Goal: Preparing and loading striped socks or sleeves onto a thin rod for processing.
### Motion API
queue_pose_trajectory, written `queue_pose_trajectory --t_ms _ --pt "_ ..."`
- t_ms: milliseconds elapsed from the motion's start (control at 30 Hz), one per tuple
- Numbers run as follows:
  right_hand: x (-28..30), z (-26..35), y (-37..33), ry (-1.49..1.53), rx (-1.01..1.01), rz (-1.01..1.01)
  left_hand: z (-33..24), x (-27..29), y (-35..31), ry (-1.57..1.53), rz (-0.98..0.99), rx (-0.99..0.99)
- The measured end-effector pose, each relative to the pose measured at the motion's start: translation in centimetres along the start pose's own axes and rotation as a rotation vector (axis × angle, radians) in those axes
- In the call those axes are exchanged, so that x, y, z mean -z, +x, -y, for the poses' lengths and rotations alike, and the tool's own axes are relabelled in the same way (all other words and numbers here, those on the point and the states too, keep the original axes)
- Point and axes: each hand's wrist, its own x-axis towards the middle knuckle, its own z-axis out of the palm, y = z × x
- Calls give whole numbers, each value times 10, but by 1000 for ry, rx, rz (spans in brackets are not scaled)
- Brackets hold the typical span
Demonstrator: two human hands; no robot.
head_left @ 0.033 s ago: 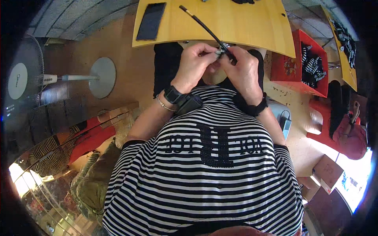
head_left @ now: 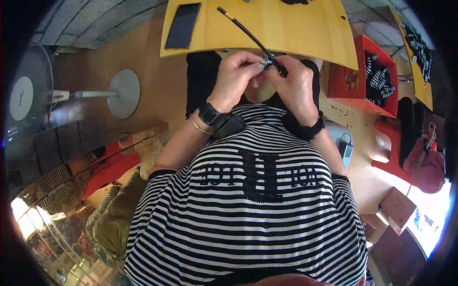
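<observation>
Both of my hands meet in front of the table's near edge, above my lap. A slim black rod with a gold band near its far tip is in my right hand, whose fingers are closed round its lower end. The rod slants up to the left, over the tabletop. With thumb and forefinger, my left hand pinches a small pale grey-blue piece, too small to identify. That piece lies against the rod's lower part, right at my right fingertips.
Ahead is a yellow wooden table carrying a dark phone. A red crate to the right holds striped fabric. Left stands a fan with a round base. Another person in pink sits at far right, near cardboard boxes.
</observation>
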Motion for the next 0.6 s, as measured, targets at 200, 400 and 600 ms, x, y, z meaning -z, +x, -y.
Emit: queue_pose_trajectory --t_ms 200,400,600 --pt "-3 -16 5 522 -444 184 27 6 12 -810 211 196" --pt "4 -20 6 977 -624 222 20 5 12 -650 299 95" --pt "2 -30 2 1374 -577 334 14 1 10 -335 183 69"
